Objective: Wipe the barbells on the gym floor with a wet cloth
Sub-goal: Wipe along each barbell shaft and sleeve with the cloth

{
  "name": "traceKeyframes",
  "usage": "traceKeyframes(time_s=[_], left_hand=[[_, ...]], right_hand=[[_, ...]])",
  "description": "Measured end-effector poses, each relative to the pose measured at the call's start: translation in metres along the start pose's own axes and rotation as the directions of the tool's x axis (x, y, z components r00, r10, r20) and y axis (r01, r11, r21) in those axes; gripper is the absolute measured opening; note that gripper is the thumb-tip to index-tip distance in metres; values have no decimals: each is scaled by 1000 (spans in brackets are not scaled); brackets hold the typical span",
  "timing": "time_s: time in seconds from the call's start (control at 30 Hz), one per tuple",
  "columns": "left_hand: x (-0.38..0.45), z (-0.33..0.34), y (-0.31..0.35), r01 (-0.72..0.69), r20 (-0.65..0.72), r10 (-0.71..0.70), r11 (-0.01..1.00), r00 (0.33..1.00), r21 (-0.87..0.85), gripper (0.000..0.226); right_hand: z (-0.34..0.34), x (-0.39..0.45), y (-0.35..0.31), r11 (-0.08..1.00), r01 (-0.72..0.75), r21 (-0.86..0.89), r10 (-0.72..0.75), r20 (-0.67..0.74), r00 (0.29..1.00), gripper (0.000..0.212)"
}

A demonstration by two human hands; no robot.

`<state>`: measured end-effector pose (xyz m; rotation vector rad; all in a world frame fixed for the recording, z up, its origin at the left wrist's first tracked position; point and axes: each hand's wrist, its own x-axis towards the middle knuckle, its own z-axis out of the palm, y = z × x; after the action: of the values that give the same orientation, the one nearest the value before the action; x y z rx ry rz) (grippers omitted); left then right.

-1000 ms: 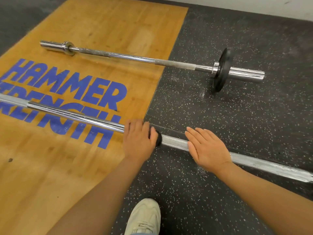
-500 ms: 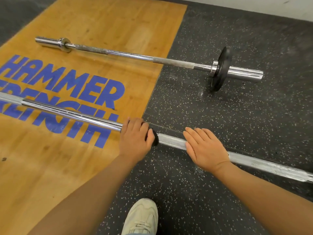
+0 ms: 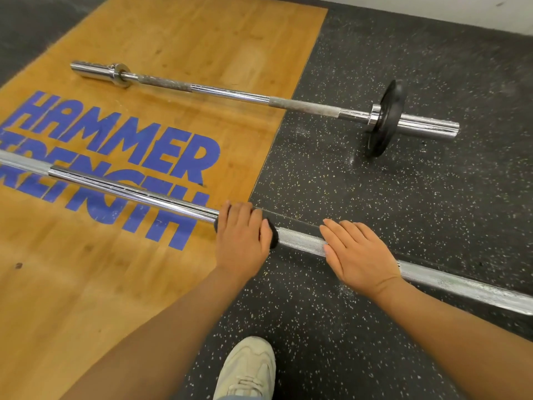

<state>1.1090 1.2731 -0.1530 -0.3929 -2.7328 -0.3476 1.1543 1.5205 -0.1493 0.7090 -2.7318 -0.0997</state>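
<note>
A long chrome barbell [image 3: 129,189] lies across the floor in front of me, from the left edge to the lower right. My left hand [image 3: 242,241] grips a dark cloth [image 3: 272,236] wrapped round the bar where wood meets rubber. The cloth shows only at the sides of my hand. My right hand [image 3: 360,255] lies flat with straight fingers on the knurled part of the same bar. A second barbell [image 3: 230,93] lies farther away, with one black plate [image 3: 385,118] near its right end.
A wooden platform [image 3: 173,39] with blue lettering covers the left side. Black speckled rubber flooring [image 3: 403,197] covers the right. My pale shoe [image 3: 248,370] stands below the near bar. A light wall base [image 3: 432,10] runs along the top right.
Both hands keep their places on the near bar. My left hand with the cloth has shifted only slightly along it.
</note>
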Motion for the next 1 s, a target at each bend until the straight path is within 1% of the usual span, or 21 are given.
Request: traceKeyframes(time_s=[0.07,0.1,0.17,0.2,0.23,0.3,0.37,0.43,0.5,0.53,0.6,0.63,0.67,0.7,0.73,0.77,0.8,0.87,0.9,0.97,1.0], left_hand=[[5,1,-9,-47,10,47,999,999,5,34],[10,0,-21,-14,15,14,1000,1000,11,37],[17,-6,-53,175,28,-177,983,984,46,44],[18,-11,-68,269,28,-272,960,962,77,48],[18,-14,-77,329,19,-333,939,943,104,49],[15,-14,-79,385,7,-389,915,921,120,49],[14,-13,-64,385,-6,-387,917,922,99,47],[9,-12,-36,291,36,-293,955,955,52,44],[-1,-12,-5,111,106,-111,994,988,5,41],[-4,-11,8,15,131,-13,1000,991,-14,40],[-6,-8,19,-146,162,146,989,976,-15,39],[-3,-9,15,-204,173,202,979,964,-4,40],[2,-9,5,-229,175,225,973,959,3,39],[7,-11,-9,-207,168,202,978,965,9,39],[11,-13,-26,-134,157,128,990,979,32,39],[14,-15,-47,-29,139,17,996,990,79,42],[15,-18,-68,77,124,-94,988,988,131,44],[13,-25,-98,219,104,-240,958,965,185,48],[12,-25,-104,266,102,-288,945,952,188,49],[15,-24,-93,353,79,-371,918,925,180,49],[16,-22,-82,369,63,-384,914,921,167,48]], right_hand=[[0,-1,-1,1000,-9,5,8,11,1000,58],[0,-1,-1,1000,-12,9,12,13,1000,58],[0,0,0,1000,-15,17,14,20,1000,59],[1,0,0,1000,-18,18,18,23,1000,59],[1,0,-1,1000,-21,18,21,22,1000,59],[1,0,-1,1000,-19,22,18,21,1000,59],[0,1,-1,999,-22,27,21,19,1000,60],[0,1,-1,999,-29,26,29,19,999,60],[0,1,-1,999,-32,24,32,29,999,60],[0,0,-1,999,-33,23,32,32,999,60],[-1,0,-2,999,-35,28,34,34,999,60],[-1,0,-2,999,-38,34,37,34,999,59],[-1,0,-2,998,-40,39,39,31,999,59],[-2,0,-2,998,-42,41,41,29,999,59],[-2,0,-2,998,-43,43,41,33,999,59],[-3,1,-2,998,-43,43,41,39,998,60],[-4,1,-2,998,-43,41,42,39,998,60],[-4,1,-3,998,-42,37,41,21,999,60],[-4,1,-2,998,-39,38,39,13,999,60],[-4,2,-2,998,-37,43,36,9,999,61],[-4,2,-2,998,-37,44,36,12,999,62]])
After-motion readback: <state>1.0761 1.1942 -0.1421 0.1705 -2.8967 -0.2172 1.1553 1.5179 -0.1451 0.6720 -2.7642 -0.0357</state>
